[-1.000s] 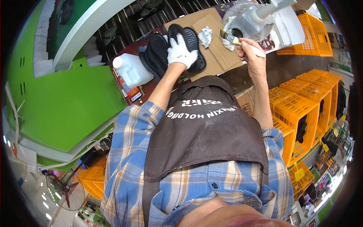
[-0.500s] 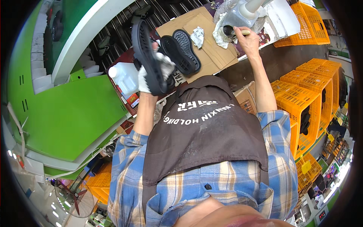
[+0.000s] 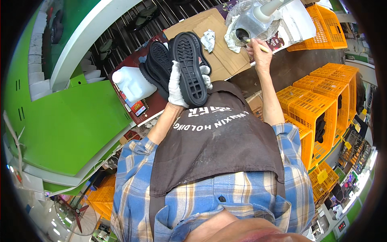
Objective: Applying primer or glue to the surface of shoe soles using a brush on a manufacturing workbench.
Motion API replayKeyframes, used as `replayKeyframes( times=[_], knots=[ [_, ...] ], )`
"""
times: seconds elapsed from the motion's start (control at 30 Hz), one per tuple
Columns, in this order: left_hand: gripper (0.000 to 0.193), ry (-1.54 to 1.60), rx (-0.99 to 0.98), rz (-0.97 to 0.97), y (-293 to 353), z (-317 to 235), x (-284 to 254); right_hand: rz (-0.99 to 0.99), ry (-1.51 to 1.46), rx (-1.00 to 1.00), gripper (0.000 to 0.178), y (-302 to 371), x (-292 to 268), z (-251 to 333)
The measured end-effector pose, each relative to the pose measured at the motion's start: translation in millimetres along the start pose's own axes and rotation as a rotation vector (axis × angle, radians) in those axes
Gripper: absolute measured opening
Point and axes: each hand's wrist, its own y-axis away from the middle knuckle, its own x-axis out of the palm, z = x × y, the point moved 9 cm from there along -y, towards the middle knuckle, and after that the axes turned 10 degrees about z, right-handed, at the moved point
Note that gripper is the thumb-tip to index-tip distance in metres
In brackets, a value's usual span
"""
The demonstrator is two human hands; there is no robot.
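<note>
Noting the gloved left hand [image 3: 175, 89] half-open, grasping a black sole [image 3: 188, 66] by both edges; we see the right hand [image 3: 260, 56] pinching a pale brush handle [image 3: 264, 48].

The black shoe sole [image 3: 189, 70] is held up at twelve o'clock, gridded face toward the camera, its length running nearly twelve to six. At its two o'clock, the pale-handled brush [image 3: 263, 48] slants ten to four — bristles indistinct — at the translucent container's [image 3: 253, 25] dark mouth.
</note>
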Motion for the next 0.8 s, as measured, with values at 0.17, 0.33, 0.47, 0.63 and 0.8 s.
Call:
replayKeyframes(
  times=[0.17, 0.33, 0.47, 0.63, 0.8],
  knots=[
    [0.067, -0.167, -0.002, -0.11, -6, -11, -11, -0.002, -0.046, 0.05, 0.026, 11, -6, -3],
    [0.073, -0.112, -0.08, 0.017, -15, -10, 0, 0.146, 0.236, -0.004, 0.021, 3, 1, 14],
    [0.071, -0.104, -0.064, 0.146, -18, -19, 12, 0.461, 0.918, -0.433, 0.021, 2, 32, 44],
    [0.064, -0.112, -0.024, 0.111, -10, -35, 19, 0.589, 0.88, -0.235, 0.021, 17, 27, 69],
    [0.068, -0.163, -0.044, 0.146, -5, -39, 32, 0.437, 0.343, -0.107, 0.022, 41, 13, 118]
  ],
)
